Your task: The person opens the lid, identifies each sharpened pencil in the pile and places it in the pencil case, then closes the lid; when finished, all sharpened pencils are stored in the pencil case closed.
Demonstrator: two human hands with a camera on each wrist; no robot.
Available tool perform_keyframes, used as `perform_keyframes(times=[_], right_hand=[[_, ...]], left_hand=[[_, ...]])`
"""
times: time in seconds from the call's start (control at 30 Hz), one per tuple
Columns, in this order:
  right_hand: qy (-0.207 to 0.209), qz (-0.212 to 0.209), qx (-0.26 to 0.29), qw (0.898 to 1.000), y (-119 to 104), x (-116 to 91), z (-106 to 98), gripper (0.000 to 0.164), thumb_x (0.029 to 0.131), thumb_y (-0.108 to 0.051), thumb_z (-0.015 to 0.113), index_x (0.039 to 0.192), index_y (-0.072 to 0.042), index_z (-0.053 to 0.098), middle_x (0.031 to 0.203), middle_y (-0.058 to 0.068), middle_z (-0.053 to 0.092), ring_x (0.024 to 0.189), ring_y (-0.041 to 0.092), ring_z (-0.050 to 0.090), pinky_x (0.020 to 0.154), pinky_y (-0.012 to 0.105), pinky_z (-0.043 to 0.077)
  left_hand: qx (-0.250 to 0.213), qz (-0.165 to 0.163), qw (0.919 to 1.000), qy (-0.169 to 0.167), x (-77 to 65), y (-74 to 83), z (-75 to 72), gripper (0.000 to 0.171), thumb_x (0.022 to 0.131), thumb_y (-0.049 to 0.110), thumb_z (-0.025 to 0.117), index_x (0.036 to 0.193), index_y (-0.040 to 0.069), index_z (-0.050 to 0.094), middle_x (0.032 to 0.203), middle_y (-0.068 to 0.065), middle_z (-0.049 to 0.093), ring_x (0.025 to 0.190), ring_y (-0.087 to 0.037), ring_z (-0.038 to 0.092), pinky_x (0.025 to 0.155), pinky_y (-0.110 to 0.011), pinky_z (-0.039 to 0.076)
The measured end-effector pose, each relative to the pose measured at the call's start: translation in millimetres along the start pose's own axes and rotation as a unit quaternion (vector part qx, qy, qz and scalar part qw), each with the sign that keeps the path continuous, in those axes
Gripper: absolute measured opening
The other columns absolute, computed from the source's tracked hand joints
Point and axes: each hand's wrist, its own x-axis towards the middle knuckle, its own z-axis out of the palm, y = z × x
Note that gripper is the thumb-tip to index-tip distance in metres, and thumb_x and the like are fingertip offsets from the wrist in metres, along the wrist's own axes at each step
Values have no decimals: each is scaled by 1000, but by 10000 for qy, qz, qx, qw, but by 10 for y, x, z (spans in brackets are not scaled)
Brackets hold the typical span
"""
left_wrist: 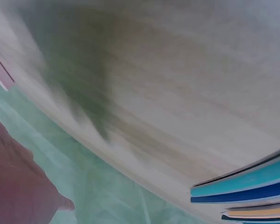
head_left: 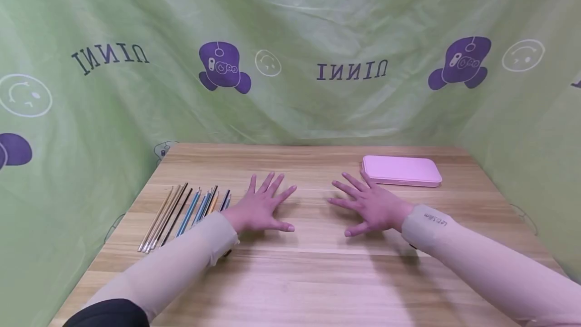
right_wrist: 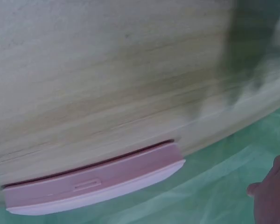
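Note:
Over the middle of the wooden table, my left hand [head_left: 259, 209] is spread with fingers straight and holds nothing. Just left of it lies a row of several pencils [head_left: 189, 212], blue, orange, black and natural wood, partly hidden by my left forearm. Facing it, my right hand [head_left: 373, 205] is spread the same way, also holding nothing. A closed pink pencil case [head_left: 401, 169] lies at the back right, and a right fingertip overlaps its near left corner in the head view. The right wrist view shows the pencil case [right_wrist: 93, 179] from its long side, with a small latch.
The wooden table [head_left: 290, 286] reaches back to a green curtain [head_left: 290, 110] with purple printed figures, which also hangs at both sides. A thin cable [head_left: 113, 227] shows past the table's left edge.

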Motion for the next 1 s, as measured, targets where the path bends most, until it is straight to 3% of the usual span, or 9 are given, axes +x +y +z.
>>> perform_keyframes(times=[0.37,0.5,0.63,0.83,0.9,1.0], right_hand=[[-148,693,402,9967,197,-106,-103,87,91,-77,52,158,-22,44,166,19,29,151,49,18,118,72,13],[-80,1106,865,9901,308,-165,-132,85,93,-68,60,159,-18,42,166,22,27,152,50,15,119,71,9],[8,1544,1290,9795,445,-252,-150,81,96,-59,62,160,-14,40,164,26,26,151,51,15,118,72,11],[157,2235,1873,9564,642,-436,-190,73,102,-47,60,159,-6,37,162,31,25,149,54,16,118,71,12],[237,2461,1984,9484,703,-507,-194,70,103,-42,59,158,-4,37,162,32,24,148,55,17,118,70,13],[374,2778,2117,9363,805,-614,-183,69,103,-40,58,156,-1,37,159,35,25,145,59,22,116,73,17]], left_hand=[[-273,-39,9994,186,302,122,-205,103,88,81,53,167,28,13,172,-16,0,156,-40,-8,117,-73,-5],[-699,-199,9972,202,481,167,-257,100,91,78,51,168,28,10,172,-15,-4,156,-38,-10,117,-72,-5],[-1388,-395,9894,188,649,203,-304,95,95,74,48,168,28,7,172,-15,-4,155,-36,-12,118,-69,-9],[-2508,-553,9660,311,887,283,-375,91,99,66,46,168,21,6,172,-17,3,156,-39,-5,121,-66,-1],[-2998,-574,9514,400,978,320,-381,89,101,63,45,167,17,6,171,-18,6,156,-40,-2,123,-62,3],[-3812,-618,9206,572,1119,395,-375,88,103,59,46,167,12,7,171,-17,9,157,-36,3,125,-54,7]])
